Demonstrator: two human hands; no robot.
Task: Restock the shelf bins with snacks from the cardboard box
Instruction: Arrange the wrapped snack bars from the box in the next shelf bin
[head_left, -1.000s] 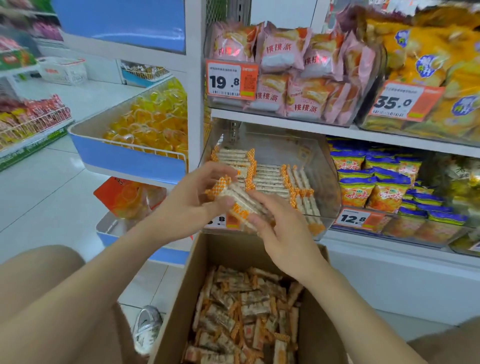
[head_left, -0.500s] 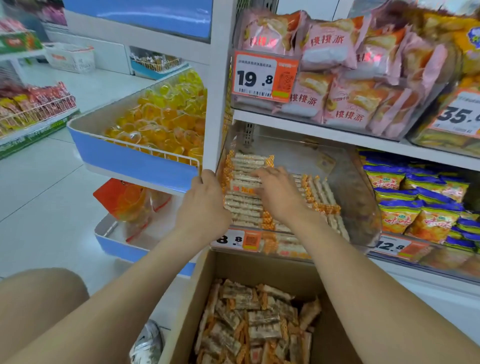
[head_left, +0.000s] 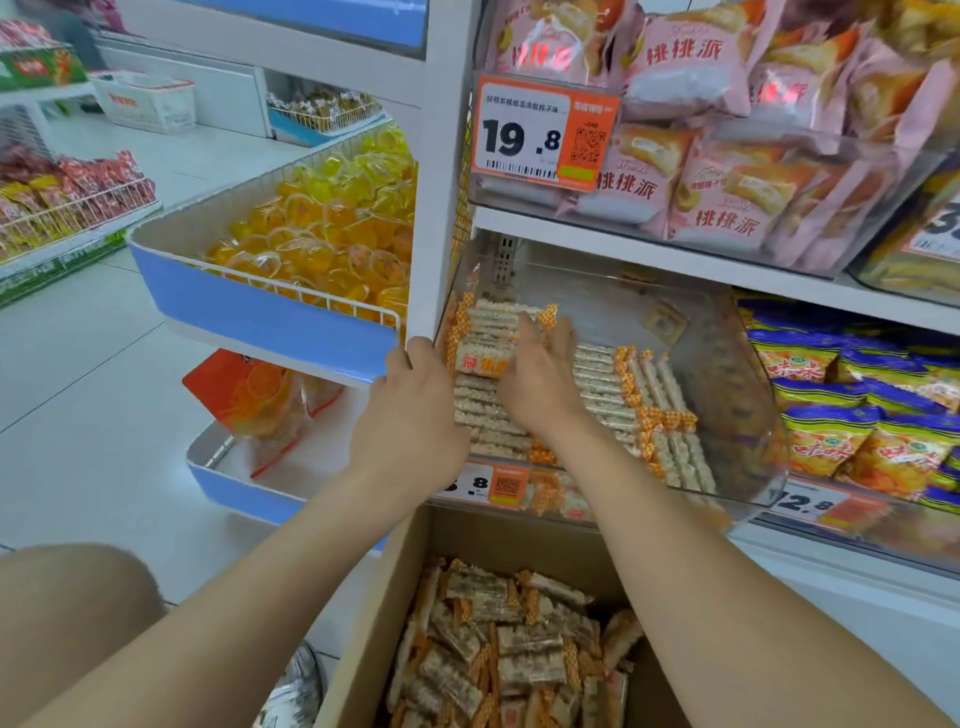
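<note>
A clear plastic shelf bin (head_left: 730, 358) holds rows of white snack bars (head_left: 602, 384) with orange checked ends. My right hand (head_left: 540, 382) lies flat on the bars at the bin's left, fingers straight and spread. My left hand (head_left: 410, 415) is at the bin's left wall, by the white shelf post; its fingers reach towards the stack and are hidden behind the back of the hand. A bar with an orange label (head_left: 485, 364) shows between the two hands. Below, the open cardboard box (head_left: 363, 644) holds several more loose bars (head_left: 509, 660).
A blue wire tray of yellow jelly cups (head_left: 291, 249) juts out to the left. Pink pastry bags (head_left: 701, 156) fill the bin above. Blue and yellow snack bags (head_left: 857, 421) sit to the right. My knee (head_left: 67, 603) and a shoe (head_left: 293, 693) are beside the box.
Both hands carried a bundle of bars up from over the box into the bin. The right hand has since opened flat on the stack, and the view has moved closer.
</note>
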